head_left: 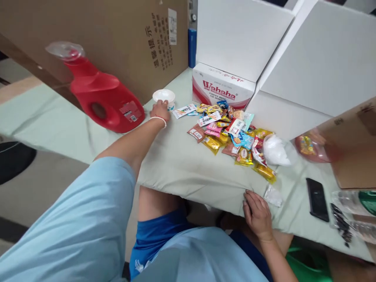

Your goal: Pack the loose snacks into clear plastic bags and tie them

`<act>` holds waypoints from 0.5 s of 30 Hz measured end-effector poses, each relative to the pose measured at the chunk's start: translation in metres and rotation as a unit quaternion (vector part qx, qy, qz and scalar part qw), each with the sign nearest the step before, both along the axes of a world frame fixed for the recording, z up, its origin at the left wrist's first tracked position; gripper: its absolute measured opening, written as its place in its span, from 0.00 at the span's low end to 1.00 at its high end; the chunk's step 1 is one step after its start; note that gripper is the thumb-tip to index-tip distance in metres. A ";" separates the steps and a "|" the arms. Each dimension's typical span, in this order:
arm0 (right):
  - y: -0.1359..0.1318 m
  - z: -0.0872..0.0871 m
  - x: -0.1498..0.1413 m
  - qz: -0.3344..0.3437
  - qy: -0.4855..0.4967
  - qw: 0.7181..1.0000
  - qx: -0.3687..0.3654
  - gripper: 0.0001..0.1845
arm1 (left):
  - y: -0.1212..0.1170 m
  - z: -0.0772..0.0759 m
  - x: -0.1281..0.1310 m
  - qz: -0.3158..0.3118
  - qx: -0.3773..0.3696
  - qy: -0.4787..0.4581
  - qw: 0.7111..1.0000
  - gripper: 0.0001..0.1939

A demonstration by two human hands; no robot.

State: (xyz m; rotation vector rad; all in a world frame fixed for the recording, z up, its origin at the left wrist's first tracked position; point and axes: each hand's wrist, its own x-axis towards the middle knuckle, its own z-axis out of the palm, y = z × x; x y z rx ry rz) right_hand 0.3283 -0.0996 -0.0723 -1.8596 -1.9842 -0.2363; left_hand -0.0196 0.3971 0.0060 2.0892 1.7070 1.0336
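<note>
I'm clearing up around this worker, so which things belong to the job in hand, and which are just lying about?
Likely part of the job:
- white bowl, at the left hand
- wrapped snacks, probably, piled nearby

Apparently just lying about:
- red jug
- Wahaha box
- black phone

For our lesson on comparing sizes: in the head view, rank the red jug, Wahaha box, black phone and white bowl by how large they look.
1. Red jug
2. Wahaha box
3. Black phone and white bowl: too close to rank; the left hand partly covers the bowl.
</note>
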 end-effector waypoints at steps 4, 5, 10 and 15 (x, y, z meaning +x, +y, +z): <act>0.002 0.006 -0.002 -0.020 0.009 0.999 -0.023 0.19 | -0.015 0.001 0.001 -0.035 0.003 -0.010 0.999 0.21; 0.002 0.008 -0.002 -0.023 0.013 0.999 -0.033 0.19 | -0.029 0.004 0.004 -0.052 0.004 0.003 0.999 0.21; 0.004 0.009 -0.003 -0.031 0.032 0.998 -0.052 0.18 | -0.155 0.029 0.013 -0.166 0.060 0.135 0.975 0.16; 0.014 0.039 -0.007 -0.011 0.079 0.997 -0.016 0.12 | -0.306 0.017 0.018 -0.313 0.028 0.173 0.933 0.12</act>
